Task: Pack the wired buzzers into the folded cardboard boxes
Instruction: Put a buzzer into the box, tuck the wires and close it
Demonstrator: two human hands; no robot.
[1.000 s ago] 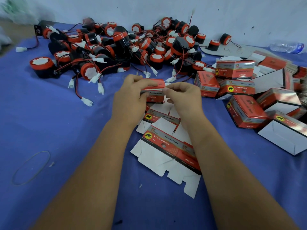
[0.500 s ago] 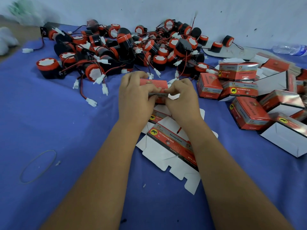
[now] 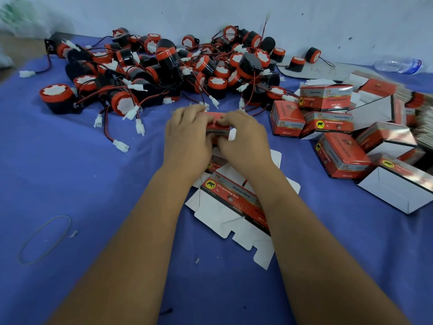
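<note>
Both hands meet at table centre: left hand (image 3: 187, 134) and right hand (image 3: 243, 137), fingers curled, grip one small red printed cardboard box (image 3: 218, 127) between them, apparently closing a flap. Its contents cannot be seen. Beneath the wrists lie unfolded flat red-and-white box blanks (image 3: 229, 207). To the right, a cluster of assembled red boxes (image 3: 328, 118), some open-ended; whether any are filled cannot be told. Behind, a large tangled heap of black-and-red wired buzzers (image 3: 164, 66) sits unpacked on the blue table cloth (image 3: 70, 172). Judgement: early stage, most work outstanding
</note>
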